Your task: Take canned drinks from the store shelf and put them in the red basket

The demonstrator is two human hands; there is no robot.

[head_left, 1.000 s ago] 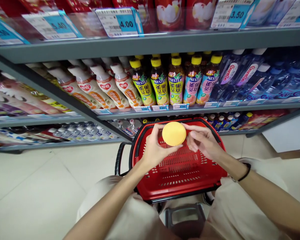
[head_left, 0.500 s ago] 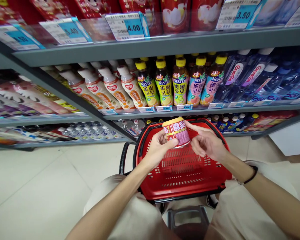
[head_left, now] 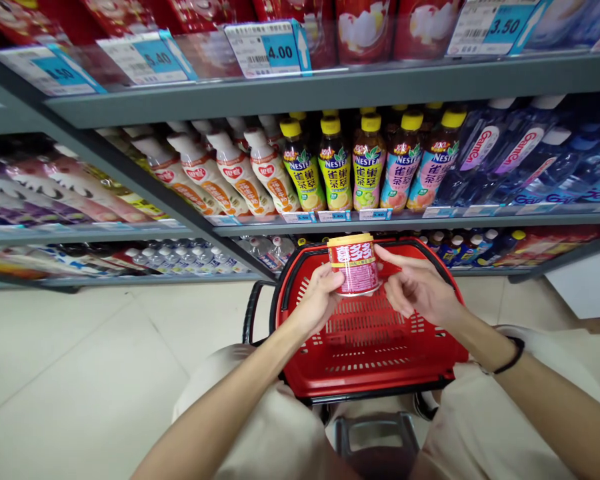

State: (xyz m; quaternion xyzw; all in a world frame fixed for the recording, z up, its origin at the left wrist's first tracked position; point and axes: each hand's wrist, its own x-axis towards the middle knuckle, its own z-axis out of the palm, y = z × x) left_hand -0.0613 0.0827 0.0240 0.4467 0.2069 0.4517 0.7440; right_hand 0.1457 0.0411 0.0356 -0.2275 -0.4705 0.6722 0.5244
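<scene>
My left hand [head_left: 320, 300] is closed around the lower left side of a small can [head_left: 355, 270] with a yellow top and a red and pink label. The can is upright, its large white characters facing me. To its right, my right hand [head_left: 423, 287] holds nothing; its index finger is stretched out toward the can's upper side and the other fingers are curled. Whether that fingertip touches the can, I cannot tell. Both hands are above a red shopping basket [head_left: 380, 367] with slotted walls, standing between my legs.
Shelves [head_left: 330, 97] of drinks rise in front, with yellow-capped tea bottles [head_left: 367, 163], white-capped milk drink bottles [head_left: 230, 177] and blue water bottles [head_left: 510, 157]. Price tags [head_left: 267, 50] line the shelf edges. The basket's black handle [head_left: 253, 310] hangs at its left over the tiled floor [head_left: 80, 360].
The can has been turned in my left hand, so its large characters now face me more squarely, and it is more upright. My right hand keeps nearly the same pose; the view has shifted slightly.
</scene>
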